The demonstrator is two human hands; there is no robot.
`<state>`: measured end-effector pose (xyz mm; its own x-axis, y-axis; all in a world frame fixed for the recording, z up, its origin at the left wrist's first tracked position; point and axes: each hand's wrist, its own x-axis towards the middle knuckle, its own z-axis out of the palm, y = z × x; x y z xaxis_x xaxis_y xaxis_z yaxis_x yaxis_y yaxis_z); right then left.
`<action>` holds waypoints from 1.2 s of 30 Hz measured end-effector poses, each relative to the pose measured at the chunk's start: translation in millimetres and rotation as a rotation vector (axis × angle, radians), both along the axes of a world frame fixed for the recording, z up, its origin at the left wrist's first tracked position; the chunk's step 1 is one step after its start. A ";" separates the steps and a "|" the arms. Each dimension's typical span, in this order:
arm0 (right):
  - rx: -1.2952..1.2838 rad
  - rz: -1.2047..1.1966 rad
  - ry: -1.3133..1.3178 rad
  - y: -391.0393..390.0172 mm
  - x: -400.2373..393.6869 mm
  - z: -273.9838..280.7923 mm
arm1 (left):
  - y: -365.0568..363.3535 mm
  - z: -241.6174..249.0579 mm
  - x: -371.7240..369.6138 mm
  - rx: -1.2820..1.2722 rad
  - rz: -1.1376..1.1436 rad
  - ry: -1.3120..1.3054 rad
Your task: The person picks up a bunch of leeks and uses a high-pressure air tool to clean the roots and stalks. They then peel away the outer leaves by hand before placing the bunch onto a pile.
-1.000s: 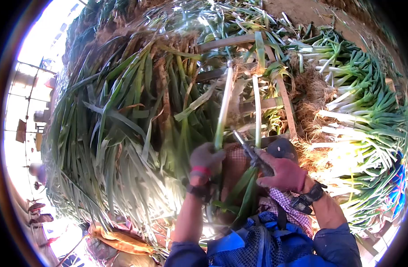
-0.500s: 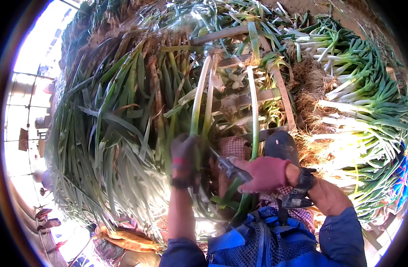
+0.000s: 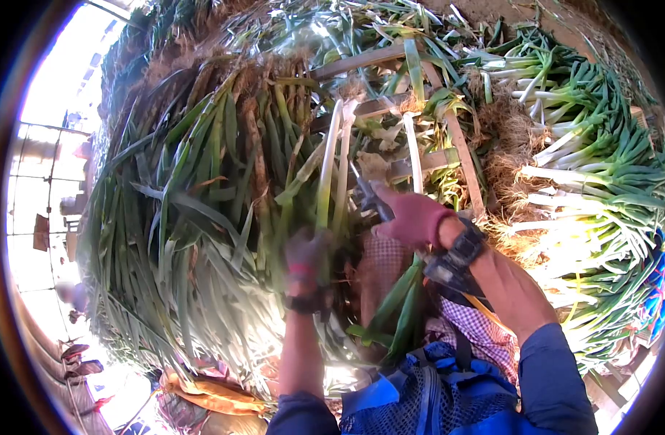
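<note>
Reaching with the left hand [image 3: 308, 255], dark-gloved and motion-blurred, to the green lower parts of two leeks [image 3: 331, 163]; cannot tell from the blur whether closed on them or only touching. Lying side by side there, pale ends away from the body, roots near the wooden frame [image 3: 463, 156].

Holding a dark tool [image 3: 374, 201] in the right hand [image 3: 408, 217], pink-gloved, clamped around its body, with thin tip pointing up and away, near the paired leeks. Running beneath or behind the right hand: a third leek [image 3: 414, 154], with white part beyond the glove and broad green leaves below.

At left, heaped thickly: untrimmed leeks [image 3: 194, 188] with long leaves. At right, laid in a row: white-stemmed leeks [image 3: 564, 177], brown roots inward, leaves outward. Near the body: checked cloth [image 3: 481, 325], blue mesh cloth [image 3: 426, 395]. At lower left: orange cloth [image 3: 216, 394].
</note>
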<state>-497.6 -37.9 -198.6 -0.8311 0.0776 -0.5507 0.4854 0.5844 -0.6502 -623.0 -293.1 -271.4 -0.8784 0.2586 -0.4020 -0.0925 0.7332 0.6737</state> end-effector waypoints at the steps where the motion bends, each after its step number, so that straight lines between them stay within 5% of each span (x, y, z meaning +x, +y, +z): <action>1: 0.001 -0.002 0.002 5.1 -8.8 0.5 | 0.1 -2.0 0.9 0.001 -0.002 0.002; 7: 0.164 -0.155 0.081 24.3 -68.0 -17.3 | 18.9 14.3 19.9 -0.291 -0.135 0.089; 12: 0.060 -0.218 0.022 24.2 -58.2 -13.6 | 21.9 -1.4 35.7 -0.526 -0.288 0.271; 19: -0.143 0.010 0.098 -17.0 66.0 -6.4 | 16.0 13.0 20.4 -0.371 -0.298 0.302; 21: -0.163 0.041 0.191 -27.0 99.1 -12.6 | 17.5 50.4 9.2 -0.209 -0.265 0.037; 28: -0.315 0.063 0.091 -18.2 148.1 67.1 | 39.0 116.1 -6.8 0.205 -0.290 -0.211; 30: -0.325 0.082 0.464 -19.5 155.4 68.0 | 54.8 113.5 1.4 0.159 -0.337 -0.150; 32: -0.290 0.049 0.383 -6.0 148.1 81.9 | 68.4 93.6 11.7 0.192 -0.307 -0.223; 34: -0.255 0.019 0.300 4.2 138.9 83.7 | 88.5 79.9 38.8 -0.085 -0.423 -0.149; 36: -0.137 0.041 0.346 8.2 129.4 66.5 | 102.7 89.9 85.3 0.010 -0.486 -0.126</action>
